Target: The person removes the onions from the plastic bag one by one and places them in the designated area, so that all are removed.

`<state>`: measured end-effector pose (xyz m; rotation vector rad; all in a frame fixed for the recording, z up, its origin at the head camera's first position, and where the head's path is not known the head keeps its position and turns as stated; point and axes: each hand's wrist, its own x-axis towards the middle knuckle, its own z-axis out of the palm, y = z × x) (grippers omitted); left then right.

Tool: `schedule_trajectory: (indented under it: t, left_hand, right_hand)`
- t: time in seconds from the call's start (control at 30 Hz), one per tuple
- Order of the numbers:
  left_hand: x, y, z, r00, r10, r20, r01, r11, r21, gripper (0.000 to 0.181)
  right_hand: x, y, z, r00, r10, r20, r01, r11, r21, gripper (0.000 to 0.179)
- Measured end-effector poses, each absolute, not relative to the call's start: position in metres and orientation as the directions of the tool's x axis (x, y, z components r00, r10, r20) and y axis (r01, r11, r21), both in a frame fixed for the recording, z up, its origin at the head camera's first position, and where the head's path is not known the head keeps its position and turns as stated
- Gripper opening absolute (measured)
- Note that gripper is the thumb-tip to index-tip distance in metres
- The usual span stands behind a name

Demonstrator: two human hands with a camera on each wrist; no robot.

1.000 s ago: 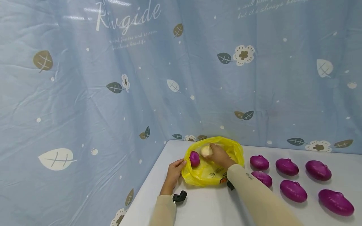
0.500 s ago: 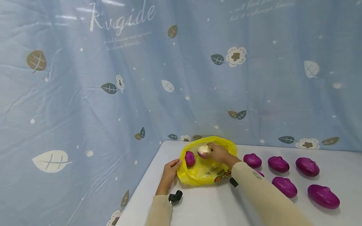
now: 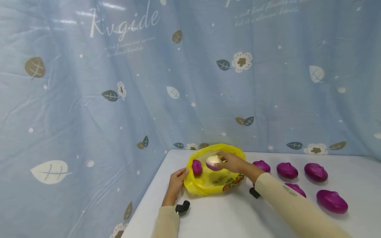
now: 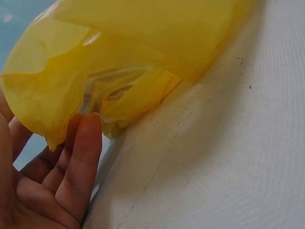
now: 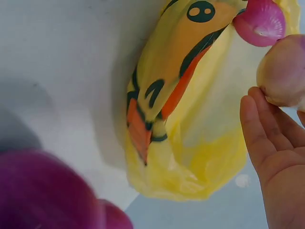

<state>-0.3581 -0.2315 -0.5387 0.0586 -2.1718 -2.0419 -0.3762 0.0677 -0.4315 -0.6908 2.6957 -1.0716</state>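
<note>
A yellow plastic bag lies with its mouth open on the white table. My left hand pinches the bag's left rim; the left wrist view shows its fingers against the thin plastic. Inside the bag, near that rim, sits a purple onion. My right hand grips a white-and-purple turnip over the bag's mouth. In the right wrist view, the fingertips touch the turnip from below, and part of it is cut off by the frame edge.
Several purple onions stand in two rows on the white table at the right, partly behind my right sleeve. Black wrist cameras stick out by both wrists. A blue patterned curtain hangs behind and to the left.
My right hand has drawn the turnip up from the bag's inside and turned it, so more purple shows. The left hand keeps its hold on the rim. The head view has shifted slightly.
</note>
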Motion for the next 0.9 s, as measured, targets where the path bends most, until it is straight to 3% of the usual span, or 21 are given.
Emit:
schedule_trajectory:
  t: [0.9]
  left_hand:
    - [-0.358, -0.229, -0.518, -0.99, -0.137, 0.026, 0.006, 0.138, 0.99, 0.049]
  right_hand:
    - [-0.301, 0.144, -0.427, -0.891, -0.444, 0.092, -0.371, 0.597, -0.711, 0.072]
